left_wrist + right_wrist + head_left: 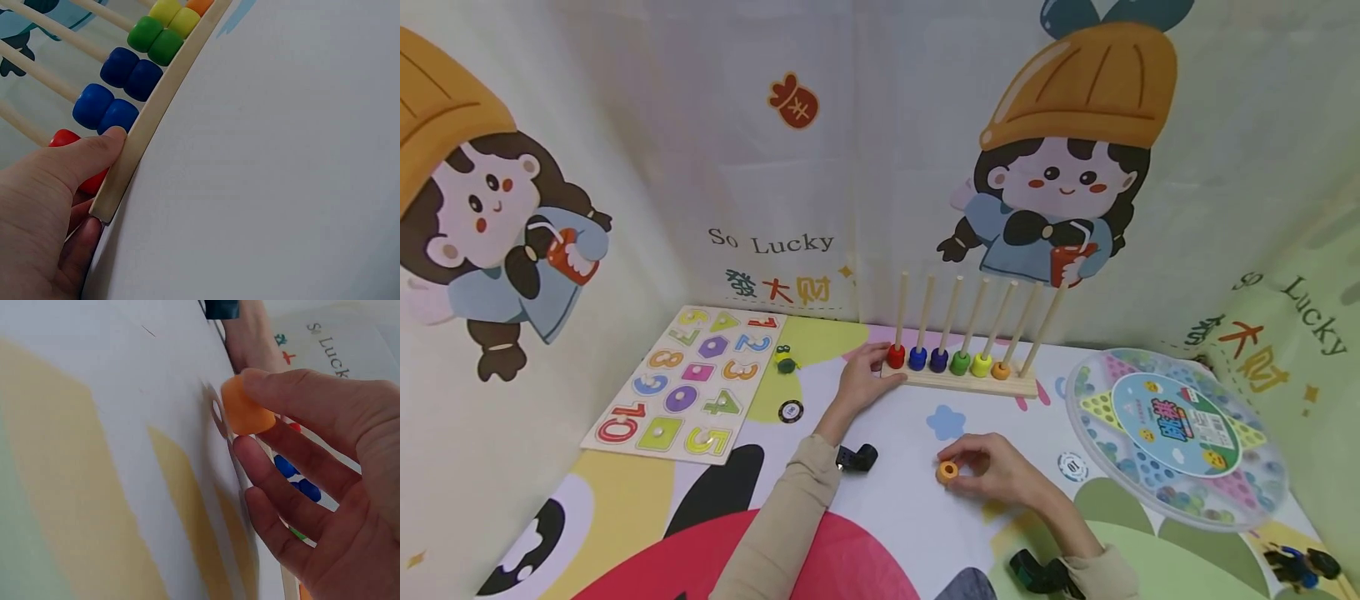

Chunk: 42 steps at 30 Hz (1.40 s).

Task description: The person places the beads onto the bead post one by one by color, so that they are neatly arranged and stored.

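Observation:
A wooden bead rack with a row of upright pegs stands at the back of the table. Red, blue, dark blue, green, yellow and orange beads sit low on its pegs; the rightmost peg is bare. My left hand grips the rack's left end, its thumb on the base beside the blue beads. Near the table's middle, my right hand pinches a loose orange bead between thumb and fingers, close over the white tabletop. The bead's hole faces up towards the head view.
A number puzzle board lies at left, with a small green toy and a black chip beside it. A round Chinese checkers case and a white chip lie at right. A toy figure rests at the near right corner.

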Each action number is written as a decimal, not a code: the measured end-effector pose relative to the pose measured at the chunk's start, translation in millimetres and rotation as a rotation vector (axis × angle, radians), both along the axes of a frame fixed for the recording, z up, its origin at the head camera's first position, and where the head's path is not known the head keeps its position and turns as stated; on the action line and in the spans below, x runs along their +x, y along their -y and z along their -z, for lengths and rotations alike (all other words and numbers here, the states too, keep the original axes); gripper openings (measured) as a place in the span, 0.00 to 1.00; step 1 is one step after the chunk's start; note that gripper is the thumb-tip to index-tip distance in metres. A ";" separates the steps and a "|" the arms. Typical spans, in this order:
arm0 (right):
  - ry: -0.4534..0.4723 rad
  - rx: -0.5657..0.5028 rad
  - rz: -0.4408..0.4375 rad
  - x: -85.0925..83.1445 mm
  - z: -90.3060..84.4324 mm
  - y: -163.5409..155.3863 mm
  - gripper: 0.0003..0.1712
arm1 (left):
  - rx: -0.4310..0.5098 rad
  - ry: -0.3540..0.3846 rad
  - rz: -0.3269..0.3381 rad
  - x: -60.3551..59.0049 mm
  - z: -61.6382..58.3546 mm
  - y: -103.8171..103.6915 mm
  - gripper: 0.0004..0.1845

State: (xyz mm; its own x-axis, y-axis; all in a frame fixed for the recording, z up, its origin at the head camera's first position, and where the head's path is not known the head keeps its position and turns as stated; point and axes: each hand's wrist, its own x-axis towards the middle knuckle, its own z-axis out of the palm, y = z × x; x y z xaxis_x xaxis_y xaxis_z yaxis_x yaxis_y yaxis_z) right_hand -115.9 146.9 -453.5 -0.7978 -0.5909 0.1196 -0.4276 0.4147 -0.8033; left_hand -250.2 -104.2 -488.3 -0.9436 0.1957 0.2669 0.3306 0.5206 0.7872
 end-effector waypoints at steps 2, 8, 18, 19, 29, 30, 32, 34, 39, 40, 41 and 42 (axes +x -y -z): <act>-0.016 -0.005 0.030 -0.2 -0.9 -0.3 0.17 | 0.003 0.000 -0.002 0.2 0.3 0.3 0.31; -0.087 -0.065 0.140 -3.4 -4.0 -2.5 0.13 | 0.011 -0.014 -0.001 0.6 1.0 1.3 0.31; -0.168 -0.127 0.224 -14.0 -12.7 -12.3 0.13 | 0.013 -0.006 0.005 0.7 2.5 2.2 0.31; -0.170 -0.127 0.230 -15.3 -14.2 -14.0 0.13 | 0.016 -0.006 0.005 0.8 2.4 2.2 0.31; -0.235 -0.105 0.343 -27.2 -33.4 -21.9 0.14 | 0.003 -0.018 0.007 0.4 2.2 1.8 0.32; -0.241 -0.103 0.354 -28.2 -34.6 -22.5 0.14 | -0.001 -0.019 0.007 0.5 2.1 1.7 0.32; -0.232 -0.103 0.374 -29.3 -38.1 -23.6 0.14 | -0.011 -0.020 0.006 0.4 2.0 1.4 0.32; -0.215 -0.104 0.388 -30.8 -41.5 -24.9 0.14 | -0.018 -0.022 0.005 0.4 1.7 1.3 0.32; -0.207 -0.117 0.406 -36.0 -48.8 -30.4 0.15 | -0.007 -0.010 -0.002 1.2 1.2 2.0 0.32; -0.213 -0.121 0.408 -37.4 -49.8 -31.7 0.16 | -0.006 -0.009 -0.004 1.4 1.3 2.1 0.32; -0.218 -0.125 0.408 -38.5 -51.3 -32.9 0.16 | -0.005 -0.007 -0.005 1.7 1.5 2.3 0.32; -0.223 -0.132 0.414 -39.5 -53.3 -33.8 0.16 | -0.005 -0.005 -0.007 2.0 1.6 2.3 0.32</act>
